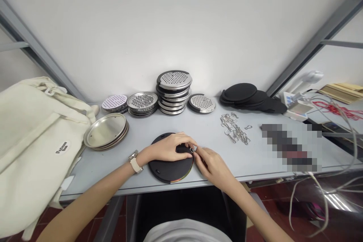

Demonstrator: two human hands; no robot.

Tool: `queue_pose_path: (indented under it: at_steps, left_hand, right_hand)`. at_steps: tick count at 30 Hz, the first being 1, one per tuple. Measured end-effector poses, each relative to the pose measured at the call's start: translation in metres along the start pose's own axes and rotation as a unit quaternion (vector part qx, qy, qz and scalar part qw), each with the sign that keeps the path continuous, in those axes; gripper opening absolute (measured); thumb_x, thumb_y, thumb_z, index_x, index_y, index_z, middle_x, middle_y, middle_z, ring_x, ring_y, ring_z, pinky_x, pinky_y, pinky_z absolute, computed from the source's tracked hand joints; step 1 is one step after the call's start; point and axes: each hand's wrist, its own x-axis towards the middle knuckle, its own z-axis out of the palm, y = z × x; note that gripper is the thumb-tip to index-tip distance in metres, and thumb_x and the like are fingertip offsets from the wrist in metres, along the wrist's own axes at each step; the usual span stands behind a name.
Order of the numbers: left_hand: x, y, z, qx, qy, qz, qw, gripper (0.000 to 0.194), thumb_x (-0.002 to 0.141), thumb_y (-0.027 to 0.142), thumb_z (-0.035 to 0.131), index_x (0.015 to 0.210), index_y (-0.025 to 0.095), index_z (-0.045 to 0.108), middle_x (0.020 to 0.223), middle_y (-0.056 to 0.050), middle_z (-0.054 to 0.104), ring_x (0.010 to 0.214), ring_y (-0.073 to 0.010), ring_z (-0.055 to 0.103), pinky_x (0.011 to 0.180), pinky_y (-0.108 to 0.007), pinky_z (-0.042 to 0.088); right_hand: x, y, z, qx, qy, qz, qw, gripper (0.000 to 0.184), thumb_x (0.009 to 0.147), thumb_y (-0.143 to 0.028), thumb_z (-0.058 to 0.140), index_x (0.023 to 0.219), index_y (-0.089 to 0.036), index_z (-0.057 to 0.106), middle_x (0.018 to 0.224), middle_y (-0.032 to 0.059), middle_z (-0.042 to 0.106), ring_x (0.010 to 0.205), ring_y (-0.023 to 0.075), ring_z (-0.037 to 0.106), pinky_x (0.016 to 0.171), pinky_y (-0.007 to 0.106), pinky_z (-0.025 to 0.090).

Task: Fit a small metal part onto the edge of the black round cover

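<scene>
A round black disc (170, 168) lies on the grey table near its front edge, with a thin coloured line along its lower right rim. My left hand (172, 147) rests across the top of it, fingers and thumb closed around its right edge. At that edge sits a small metal snap hook (191, 150). My right hand (211, 163) pinches this hook between thumb and fingertips; how far it passes through the disc is hidden. More snap hooks (236, 130) lie in a loose heap to the right.
Behind my hands stand stacked round graters (174, 100), a lower grater stack (142, 104) and a single grater (202, 104). Metal plates (106, 130) and a cream bag (42, 151) are on the left. Black discs (241, 92) lie back right, with cables (354, 136) beyond.
</scene>
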Motion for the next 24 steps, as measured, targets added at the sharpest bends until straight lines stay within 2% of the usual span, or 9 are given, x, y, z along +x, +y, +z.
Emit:
queue_pose_path:
  at_steps: [7,13,16,21,24]
  left_hand:
    - [0.0007,0.0001,-0.0004,0.004,0.006,-0.005,1.000,0.031,0.080,0.020,0.066,0.111,0.019,0.059,0.101,-0.005,0.065,0.097,-0.0179,0.058,0.089,-0.031,0.044]
    - [0.0015,-0.0006,-0.0002,-0.012,0.004,-0.022,1.000,0.035,0.080,0.021,0.067,0.114,0.021,0.058,0.098,-0.004,0.069,0.092,-0.0168,0.061,0.091,-0.031,0.043]
    - [0.0016,-0.0008,-0.0002,-0.007,0.001,-0.024,1.000,0.036,0.080,0.021,0.067,0.115,0.022,0.058,0.100,-0.002,0.070,0.094,-0.0173,0.062,0.098,-0.034,0.038]
    - [0.0019,-0.0009,-0.0010,-0.016,-0.008,-0.025,1.000,0.037,0.081,0.022,0.066,0.117,0.022,0.058,0.101,-0.003,0.070,0.099,-0.0177,0.060,0.095,-0.032,0.040]
    - [0.0022,-0.0007,-0.0014,-0.019,-0.014,-0.022,0.999,0.037,0.082,0.022,0.066,0.118,0.023,0.057,0.103,-0.002,0.070,0.099,-0.0169,0.061,0.099,-0.033,0.036]
  right_hand:
    - [0.0036,-0.0025,-0.0005,0.027,-0.006,0.036,0.999,0.023,0.099,-0.027,0.033,0.084,-0.021,0.050,0.071,0.0012,0.057,0.064,0.0154,0.052,0.060,0.026,0.036]
    - [0.0010,-0.0045,-0.0006,-0.001,-0.001,0.019,1.000,0.021,0.097,-0.022,0.034,0.081,-0.020,0.047,0.071,0.0013,0.054,0.066,0.0160,0.051,0.061,0.027,0.037]
    - [-0.0002,-0.0038,0.0009,-0.020,0.006,0.006,1.000,0.020,0.096,-0.020,0.034,0.081,-0.020,0.047,0.071,0.0019,0.054,0.066,0.0164,0.051,0.062,0.028,0.037]
    - [-0.0015,-0.0007,0.0040,-0.057,0.023,-0.021,0.998,0.019,0.095,-0.020,0.036,0.080,-0.019,0.047,0.071,0.0024,0.053,0.065,0.0168,0.050,0.059,0.028,0.036]
    - [-0.0027,0.0004,0.0048,-0.066,0.024,-0.026,0.997,0.020,0.095,-0.019,0.037,0.077,-0.020,0.046,0.069,0.0019,0.052,0.065,0.0167,0.050,0.059,0.028,0.036]
